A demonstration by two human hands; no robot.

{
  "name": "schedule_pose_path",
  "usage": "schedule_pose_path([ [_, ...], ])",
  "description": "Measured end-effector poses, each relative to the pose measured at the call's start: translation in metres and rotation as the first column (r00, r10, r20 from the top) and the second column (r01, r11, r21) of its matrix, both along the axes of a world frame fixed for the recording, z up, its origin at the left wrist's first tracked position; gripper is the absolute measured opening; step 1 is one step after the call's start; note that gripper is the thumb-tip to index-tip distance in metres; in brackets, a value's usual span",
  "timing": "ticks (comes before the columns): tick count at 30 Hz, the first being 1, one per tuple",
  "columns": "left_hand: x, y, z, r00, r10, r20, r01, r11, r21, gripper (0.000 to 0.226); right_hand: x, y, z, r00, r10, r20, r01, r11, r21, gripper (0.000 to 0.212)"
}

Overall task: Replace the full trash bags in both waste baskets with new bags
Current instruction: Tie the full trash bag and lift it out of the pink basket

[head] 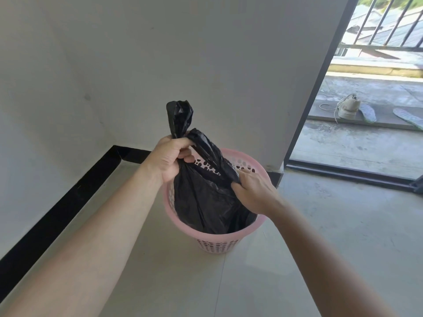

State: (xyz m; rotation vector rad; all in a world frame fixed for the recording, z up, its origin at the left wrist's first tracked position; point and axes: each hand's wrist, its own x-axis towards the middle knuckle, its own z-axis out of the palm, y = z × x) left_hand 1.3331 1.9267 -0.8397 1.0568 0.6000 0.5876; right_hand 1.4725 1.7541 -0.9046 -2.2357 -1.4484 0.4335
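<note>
Early stage, we judge: old bag not yet out.
Our left hand [174, 156] grips the black trash bag [206, 197] by its neck, our right hand [254, 191] pinches its side; the pink waste basket [217, 244] awaits relining.

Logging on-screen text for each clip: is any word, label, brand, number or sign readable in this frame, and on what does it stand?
No text can be read in this frame.
The black plastic trash bag, gripped by the left hand and the right hand, is plain.
The pink perforated plastic waste basket shows no label.
The beige laced shoe outside is too small to show any brand.
</note>
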Motion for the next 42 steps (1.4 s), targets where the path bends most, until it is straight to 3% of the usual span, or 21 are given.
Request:
schedule_pose_path([
  [4, -0.01, 0.002, -0.001, 0.979, -0.199, 0.054, 0.2, 0.98, -0.015, 0.025, -0.002, -0.003, 0.0, 0.993, -0.09, -0.075, 0.101, 0.982, 0.161, 0.035],
  [7, -0.009, -0.003, -0.005, 0.983, -0.18, 0.045, 0.183, 0.981, -0.064, 0.011, 0.001, -0.001, 0.005, 0.969, -0.217, -0.116, 0.241, 0.931, 0.275, 0.027],
  [13, -0.002, -0.02, -0.008, 0.988, -0.125, 0.09, 0.134, 0.986, -0.096, 0.03, 0.0, 0.007, 0.006, 0.881, -0.176, -0.44, 0.304, 0.922, 0.24, 0.048],
  [15, -0.004, -0.017, -0.008, 0.992, -0.076, 0.101, 0.087, 0.99, -0.111, 0.032, 0.005, 0.006, 0.007, 0.817, -0.134, -0.56, 0.296, 0.932, 0.209, 0.049],
  [18, -0.008, -0.005, -0.014, 0.998, 0.005, 0.061, 0.001, 0.994, -0.11, 0.034, 0.01, -0.002, 0.018, 0.699, -0.062, -0.713, 0.276, 0.942, 0.189, 0.035],
  [21, -0.015, 0.004, -0.012, 0.999, 0.037, 0.026, -0.03, 0.972, -0.231, 0.026, 0.01, -0.007, 0.03, 0.514, 0.018, -0.857, 0.457, 0.841, 0.291, 0.031],
  [24, -0.017, 0.002, -0.012, 0.999, -0.014, 0.036, 0.022, 0.972, -0.233, 0.023, 0.005, -0.003, 0.041, 0.4, 0.076, -0.913, 0.598, 0.733, 0.323, 0.03],
  [28, -0.012, -0.006, -0.012, 0.991, -0.061, 0.115, 0.09, 0.959, -0.267, 0.028, 0.0, 0.005, 0.052, 0.169, 0.264, -0.95, 0.65, 0.694, 0.309, 0.03],
  [29, -0.012, -0.006, -0.012, 0.987, -0.056, 0.15, 0.096, 0.957, -0.274, 0.029, -0.001, 0.007, 0.052, 0.153, 0.268, -0.951, 0.656, 0.693, 0.301, 0.033],
  [30, -0.012, -0.007, -0.011, 0.984, -0.066, 0.166, 0.109, 0.959, -0.262, 0.029, 0.0, 0.009, 0.048, 0.198, 0.231, -0.953, 0.65, 0.696, 0.304, 0.036],
  [31, -0.013, -0.008, -0.01, 0.983, -0.096, 0.153, 0.13, 0.965, -0.227, 0.03, 0.0, 0.01, 0.044, 0.333, 0.155, -0.93, 0.612, 0.714, 0.339, 0.038],
  [32, -0.012, -0.009, -0.01, 0.983, -0.142, 0.116, 0.162, 0.97, -0.182, 0.03, -0.001, 0.01, 0.038, 0.54, 0.052, -0.84, 0.524, 0.76, 0.384, 0.041],
  [33, -0.011, -0.011, -0.01, 0.98, -0.187, 0.063, 0.194, 0.971, -0.14, 0.03, -0.003, 0.01, 0.033, 0.745, -0.036, -0.666, 0.392, 0.832, 0.393, 0.044],
  [34, -0.011, -0.012, -0.011, 0.973, -0.23, 0.01, 0.23, 0.967, -0.11, 0.029, -0.007, 0.01, 0.029, 0.89, -0.077, -0.449, 0.256, 0.9, 0.353, 0.044],
  [35, -0.011, -0.014, -0.011, 0.961, -0.274, -0.033, 0.271, 0.959, -0.077, 0.028, -0.011, 0.009, 0.028, 0.965, -0.06, -0.257, 0.138, 0.945, 0.297, 0.041],
  [37, -0.015, -0.016, -0.009, 0.928, -0.366, -0.075, 0.367, 0.93, -0.004, 0.028, -0.017, 0.006, 0.027, 0.997, 0.0, -0.074, 0.019, 0.966, 0.258, 0.033],
  [40, -0.024, -0.018, -0.007, 0.87, -0.466, -0.16, 0.484, 0.869, 0.104, 0.051, -0.014, 0.005, 0.024, 0.995, -0.027, -0.097, 0.057, 0.947, 0.316, 0.027],
  [42, -0.026, -0.02, -0.009, 0.818, -0.534, -0.214, 0.566, 0.813, 0.135, 0.04, -0.011, 0.006, 0.02, 1.0, -0.024, 0.002, 0.023, 0.956, 0.292, 0.019],
])
